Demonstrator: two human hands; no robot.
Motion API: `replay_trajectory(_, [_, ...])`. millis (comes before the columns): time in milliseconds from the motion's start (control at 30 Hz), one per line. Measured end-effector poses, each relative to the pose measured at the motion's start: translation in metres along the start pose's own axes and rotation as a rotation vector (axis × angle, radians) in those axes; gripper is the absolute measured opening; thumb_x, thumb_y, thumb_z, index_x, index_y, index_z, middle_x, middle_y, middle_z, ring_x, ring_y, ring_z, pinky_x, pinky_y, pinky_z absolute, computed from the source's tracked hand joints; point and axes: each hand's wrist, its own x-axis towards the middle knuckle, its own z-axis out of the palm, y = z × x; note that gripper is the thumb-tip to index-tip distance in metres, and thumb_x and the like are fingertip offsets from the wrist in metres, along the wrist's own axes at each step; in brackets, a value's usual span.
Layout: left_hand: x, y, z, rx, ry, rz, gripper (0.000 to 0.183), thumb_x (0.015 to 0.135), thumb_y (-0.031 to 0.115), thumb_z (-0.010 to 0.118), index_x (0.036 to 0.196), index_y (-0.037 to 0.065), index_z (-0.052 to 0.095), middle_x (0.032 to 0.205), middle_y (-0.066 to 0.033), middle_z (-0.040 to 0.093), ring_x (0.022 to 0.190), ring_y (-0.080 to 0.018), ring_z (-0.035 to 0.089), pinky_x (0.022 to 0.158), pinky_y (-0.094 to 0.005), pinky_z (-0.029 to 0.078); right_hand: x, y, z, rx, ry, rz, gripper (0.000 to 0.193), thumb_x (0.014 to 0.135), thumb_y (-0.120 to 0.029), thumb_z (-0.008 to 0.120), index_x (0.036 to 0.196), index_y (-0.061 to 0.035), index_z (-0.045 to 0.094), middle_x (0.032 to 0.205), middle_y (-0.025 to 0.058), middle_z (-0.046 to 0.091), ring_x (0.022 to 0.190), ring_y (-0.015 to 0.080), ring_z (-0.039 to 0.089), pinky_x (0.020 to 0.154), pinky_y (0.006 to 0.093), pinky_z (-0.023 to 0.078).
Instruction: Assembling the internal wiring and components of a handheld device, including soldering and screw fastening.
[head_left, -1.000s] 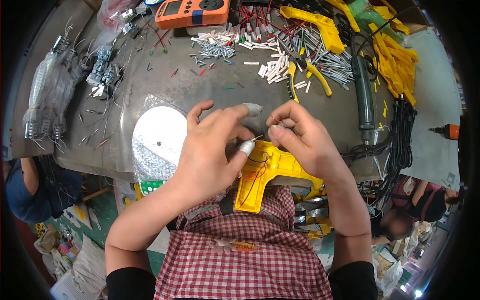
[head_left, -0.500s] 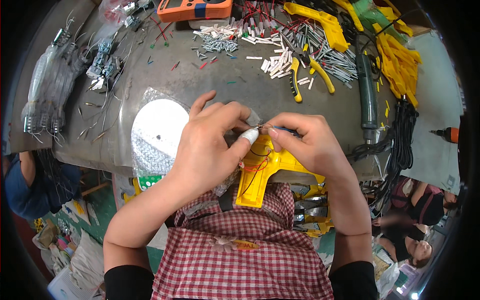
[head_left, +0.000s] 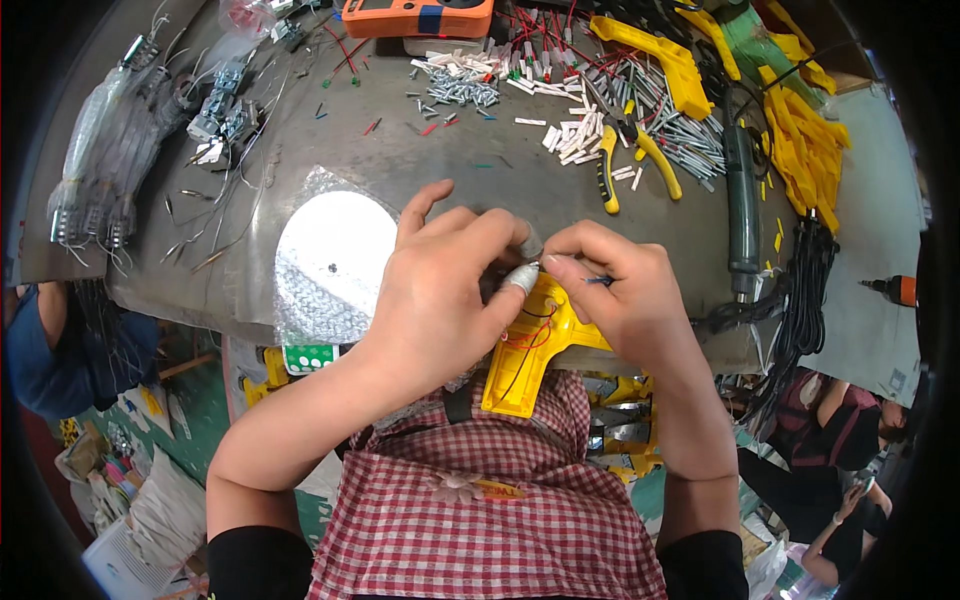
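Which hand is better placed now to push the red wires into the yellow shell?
Probably the right hand. Its fingertips pinch a thin dark piece at the top of the yellow shell, near the red wires. The left hand wraps over the shell's upper left and seems to steady it.

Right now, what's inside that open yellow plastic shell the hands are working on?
Thin red wires loop inside the yellow shell. The left hand and right hand cover its upper end, hiding whatever sits there.

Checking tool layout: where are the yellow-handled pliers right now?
Head view, upper right of centre: yellow-handled pliers lie on the grey table, among white sleeves, above the right hand.
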Motion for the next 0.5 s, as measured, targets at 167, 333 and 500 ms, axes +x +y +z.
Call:
replay_trajectory(167, [-0.006, 0.003, 0.004, 0.0, 0.097, 0.044, 0.033, 0.07, -0.003, 0.067, 0.101, 0.004, 0.056, 0.088, -0.0086, 0.064, 0.084, -0.0244, 0.066, 0.09, -0.041, 0.046, 0.005, 0.007, 0.002, 0.066, 0.024, -0.102, 0.012, 0.085, -0.01, 0.063, 0.089, 0.0009, 0.061, 0.071, 0.0085, 0.061, 0.066, 0.0096, 0.057, 0.06, 0.027, 0.045])
replay_trajectory(333, [-0.009, -0.001, 0.009, -0.189, 0.116, 0.056, 0.044, 0.069, -0.005, 0.069, 0.108, 0.004, 0.052, 0.093, -0.0112, 0.065, 0.085, -0.0283, 0.067, 0.07, -0.0335, 0.053, 0.008, 0.003, -0.003, 0.162, -0.062, 0.058, 0.016, 0.084, -0.013, 0.062, 0.088, 0.002, 0.061, 0.073, 0.0086, 0.063, 0.068, 0.0117, 0.057, 0.062, 0.0274, 0.046])
replay_trajectory(500, [-0.008, -0.003, 0.007, 0.007, 0.118, 0.23, 0.044, 0.069, -0.004, 0.07, 0.109, 0.004, 0.052, 0.089, -0.0113, 0.065, 0.083, -0.0273, 0.066, 0.071, -0.0346, 0.052, 0.023, 0.017, 0.002, 0.183, -0.176, 0.113, 0.017, 0.083, -0.014, 0.058, 0.087, 0.0029, 0.061, 0.073, 0.0123, 0.064, 0.069, 0.0175, 0.06, 0.065, 0.0311, 0.048])
